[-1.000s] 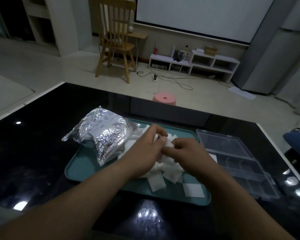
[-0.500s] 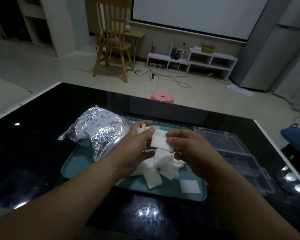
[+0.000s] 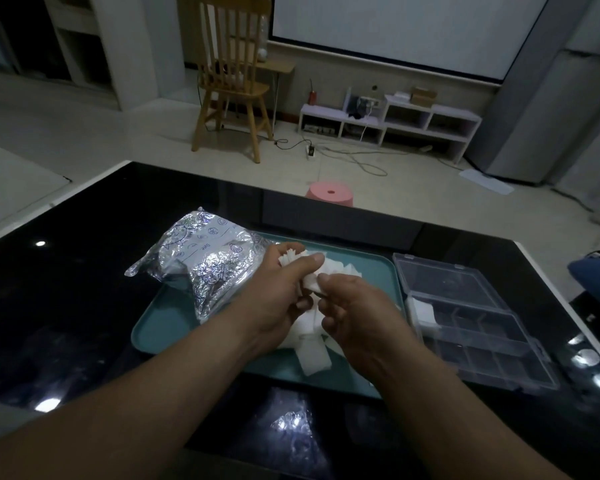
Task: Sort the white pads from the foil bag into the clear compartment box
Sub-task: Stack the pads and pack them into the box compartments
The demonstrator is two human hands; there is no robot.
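Black glossy tabletop (image 3: 84,306), dim room. Teal tray (image 3: 153,334) at frame centre, foil bag (image 3: 205,268) lying over its left edge. Left hand (image 3: 274,299): grip curled round a stack of white pads (image 3: 291,259). Right hand (image 3: 361,317): grip pinching the stack's lower edge. Loose pads (image 3: 314,362) heaped on tray beneath. Clear compartment box (image 3: 482,341) just right of tray, lid open.

The teal plastic tray (image 3: 160,329) bears the crinkled silver foil bag (image 3: 205,265) at left and white square pads (image 3: 314,362) centrally; the clear plastic compartment box (image 3: 465,320) lies just right.
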